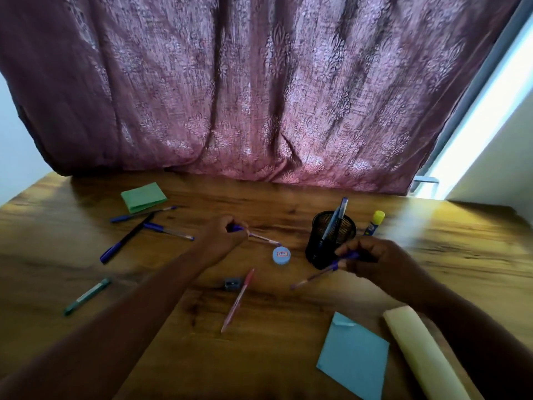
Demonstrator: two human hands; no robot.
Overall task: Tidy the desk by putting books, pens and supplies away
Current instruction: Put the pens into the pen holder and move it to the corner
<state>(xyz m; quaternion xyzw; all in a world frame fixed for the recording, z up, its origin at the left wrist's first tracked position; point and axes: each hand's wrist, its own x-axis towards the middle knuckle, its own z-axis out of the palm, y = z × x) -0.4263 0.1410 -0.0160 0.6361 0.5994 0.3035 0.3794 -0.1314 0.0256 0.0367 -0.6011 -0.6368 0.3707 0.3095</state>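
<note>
Each hand grips a blue plastic pen: left hand (223,233) reaching out, right hand (372,262) beside the black mesh pen cup (331,241).

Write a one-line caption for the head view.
Each hand, left hand and right hand, holds a blue pen beside the mesh pen holder on the wooden desk.

Wood, mesh, paper and cloth

The desk (274,350) is glossy, streaky-grained wood that catches the light. The pen cup (331,241) is black wire mesh, matt. The 3 papers, green (143,196), blue (354,359) and a pale yellow roll (418,353), look matt and smooth. The curtain (259,90) is woven mauve cloth with a faintly shiny pattern. The glue stick (374,223) looks like smooth plastic.
</note>
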